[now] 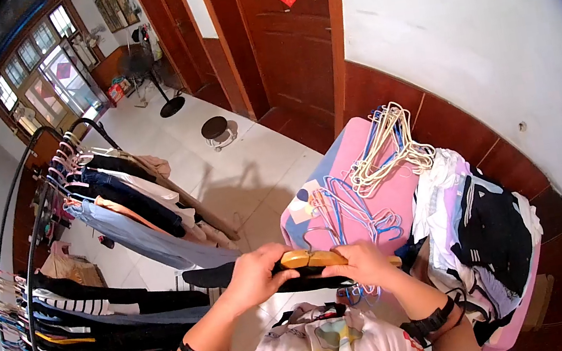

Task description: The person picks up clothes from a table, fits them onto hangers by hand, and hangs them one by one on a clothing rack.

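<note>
A wooden hanger (314, 258) is held level in front of my chest, its metal hook pointing up. My left hand (260, 276) grips a dark garment (209, 278) at the hanger's left side. At the right side of the hanger, my right hand (365, 263) has its fingers closed around the garment and hanger. The dark cloth hangs below both hands and reaches out to the left. Just beyond my hands, blue and pink hangers (353, 210) lie on a pink-covered table (392, 211).
Clothes hang on a black rack (29, 249) at left. Cream hangers (394, 151) and a clothes pile (486, 232) lie on the table at right. A round stool (214, 128) and a standing fan (171, 106) are on the floor beyond, near a red-brown door (288, 51).
</note>
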A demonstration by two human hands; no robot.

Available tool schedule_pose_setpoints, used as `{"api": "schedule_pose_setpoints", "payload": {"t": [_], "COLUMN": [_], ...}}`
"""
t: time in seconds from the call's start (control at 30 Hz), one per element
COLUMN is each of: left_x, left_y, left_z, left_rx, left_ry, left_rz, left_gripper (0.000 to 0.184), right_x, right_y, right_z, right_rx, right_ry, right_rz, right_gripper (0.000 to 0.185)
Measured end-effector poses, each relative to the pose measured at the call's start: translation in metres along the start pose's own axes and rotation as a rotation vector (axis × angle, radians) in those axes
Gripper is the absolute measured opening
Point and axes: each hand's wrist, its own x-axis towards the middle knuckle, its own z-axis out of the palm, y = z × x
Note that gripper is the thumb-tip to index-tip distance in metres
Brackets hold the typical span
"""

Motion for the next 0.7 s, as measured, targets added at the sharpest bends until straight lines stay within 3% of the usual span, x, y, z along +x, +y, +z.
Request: {"api": "schedule_pose_setpoints", "payload": {"t": [0.1, 0.23, 0.33, 0.43, 0.47, 0.53, 0.63, 0.7], "left_x": [0.007, 0.009, 0.011, 0.015, 0.018, 0.02, 0.026, 0.031], "left_y": [0.007, 0.013, 0.02, 0.022, 0.022, 0.021, 0.029, 0.029], "left_z": [-0.02, -0.042, -0.057, -0.049, -0.045, -0.041, -0.029, -0.021], "left_rx": [-0.024, -0.047, -0.042, 0.002, -0.004, -0.003, 0.01, 0.071], "left_ry": [0.051, 0.138, 0.153, 0.173, 0.19, 0.167, 0.162, 0.18], "left_rz": [0.026, -0.006, -0.04, -0.042, -0.009, -0.02, 0.018, 0.073], "left_gripper": [0.034, 0.032, 0.033, 0.034, 0.034, 0.032, 0.027, 0.03], "right_x": [0.004, -0.008, -0.015, -0.014, -0.013, -0.015, 0.004, 0.015], "right_y": [0.0, 0.024, 0.03, -0.008, -0.025, -0.041, -0.045, -0.044], "right_z": [-0.027, -0.059, -0.06, -0.049, -0.029, -0.022, -0.008, -0.002], "right_rx": [0.088, 0.34, 0.208, -0.111, 0.133, 0.435, 0.773, 1.049], "right_ry": [0.257, 0.36, 0.541, 0.867, 0.826, 0.595, 0.368, 0.296], "right_rz": [-0.155, -0.128, -0.194, -0.267, -0.266, -0.158, -0.209, -0.201], "right_gripper": [0.044, 0.04, 0.038, 0.033, 0.038, 0.062, 0.104, 0.11]}}
